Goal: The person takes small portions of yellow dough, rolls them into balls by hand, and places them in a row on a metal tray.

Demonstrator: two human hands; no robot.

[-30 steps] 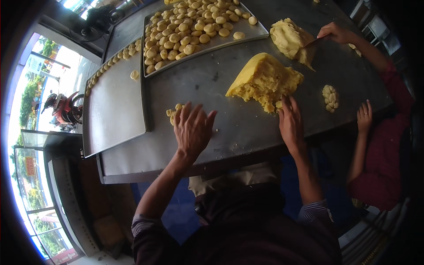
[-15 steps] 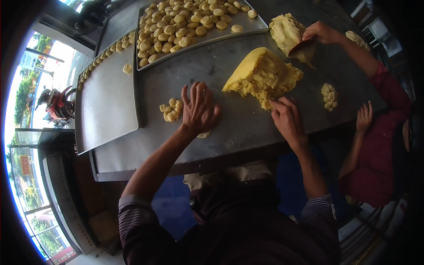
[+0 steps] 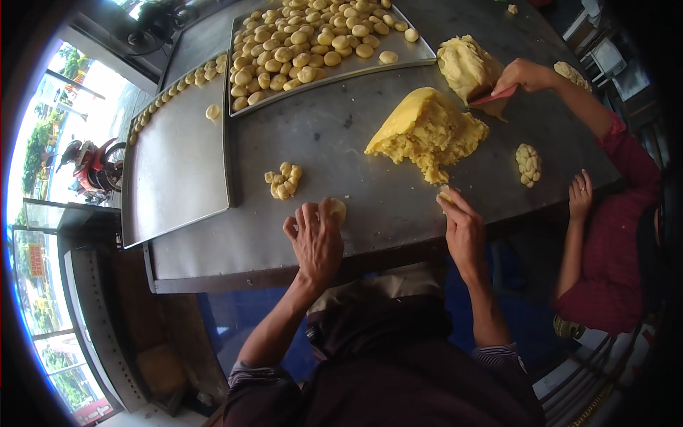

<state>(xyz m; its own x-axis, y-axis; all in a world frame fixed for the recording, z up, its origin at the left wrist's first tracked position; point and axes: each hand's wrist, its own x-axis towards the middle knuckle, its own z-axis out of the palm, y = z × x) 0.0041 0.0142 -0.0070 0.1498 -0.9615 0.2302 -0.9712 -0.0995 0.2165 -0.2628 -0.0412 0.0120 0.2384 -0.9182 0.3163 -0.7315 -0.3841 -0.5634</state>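
Note:
A flat pale piece of dough (image 3: 339, 211) shows beside the index finger of my left hand (image 3: 314, 242). The fingers are curled over it near the table's front edge, and part of it is hidden beneath them. My right hand (image 3: 466, 229) pinches a small lump of yellow filling (image 3: 446, 195) between thumb and fingers. Just beyond it rises the big, crumbly mound of yellow filling (image 3: 427, 128), its near side broken away. Left of the mound, a ring-shaped cluster of small dough balls (image 3: 283, 181) lies on the metal table (image 3: 313, 135).
Round dough balls crowd a tray (image 3: 334, 73) at the back; another tray (image 3: 178, 164) at left has a row along its edge. At right a co-worker's hand (image 3: 525, 75) holds a red scraper (image 3: 496, 96) against a large dough mass (image 3: 466, 64). Nearby sits a knobbly dough piece (image 3: 528, 165).
My left hand has drawn back toward the table edge, uncovering part of the flat dough. My right hand has come away from the mound with a lump of filling. The co-worker's scraper has shifted.

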